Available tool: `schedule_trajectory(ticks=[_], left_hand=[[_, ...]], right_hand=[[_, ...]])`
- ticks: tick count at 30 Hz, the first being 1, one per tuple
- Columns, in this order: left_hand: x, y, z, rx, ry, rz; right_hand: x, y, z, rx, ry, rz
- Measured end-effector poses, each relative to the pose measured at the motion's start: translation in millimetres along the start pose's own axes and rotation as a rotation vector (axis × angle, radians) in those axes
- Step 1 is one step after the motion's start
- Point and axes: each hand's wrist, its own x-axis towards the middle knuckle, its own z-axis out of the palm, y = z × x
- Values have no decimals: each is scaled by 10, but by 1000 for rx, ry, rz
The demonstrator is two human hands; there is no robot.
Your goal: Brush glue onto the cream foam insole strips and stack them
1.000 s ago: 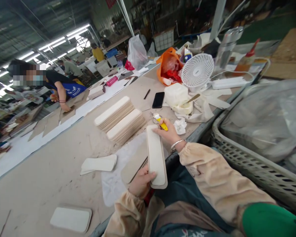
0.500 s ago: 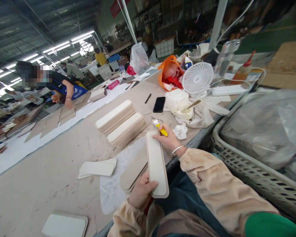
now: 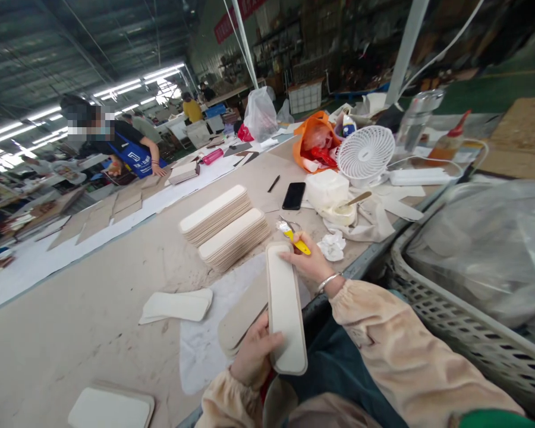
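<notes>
Little shifts: left hand (image 3: 254, 352) still grasps panel (image 3: 287, 312). Right hand (image 3: 311, 261) fingers grasp panel and yellow-handled tool (image 3: 301, 246); handling seems unfinished

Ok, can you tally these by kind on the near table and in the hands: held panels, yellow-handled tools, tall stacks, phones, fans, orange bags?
Held panel: 1
Yellow-handled tool: 1
Tall stacks: 2
Phone: 1
Fan: 1
Orange bag: 1
Total: 7
</notes>
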Motion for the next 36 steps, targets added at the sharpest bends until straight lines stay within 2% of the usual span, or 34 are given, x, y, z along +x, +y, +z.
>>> schedule_trajectory(ticks=[7,14,22,29,36], left_hand=[[191,65,34,-37,94,-12],[210,33,39,-3,124,-43],[213,66,94,59,54,7],[202,25,60,108,22,-2],[201,34,89,74,57,-7]], right_hand=[[-18,8,4,17,0,15],[-8,-4,-14,-42,-2,24],[-41,-2,-16,-172,15,-30],[-47,8,-15,-224,27,-32],[-57,4,-16,-175,17,-25]])
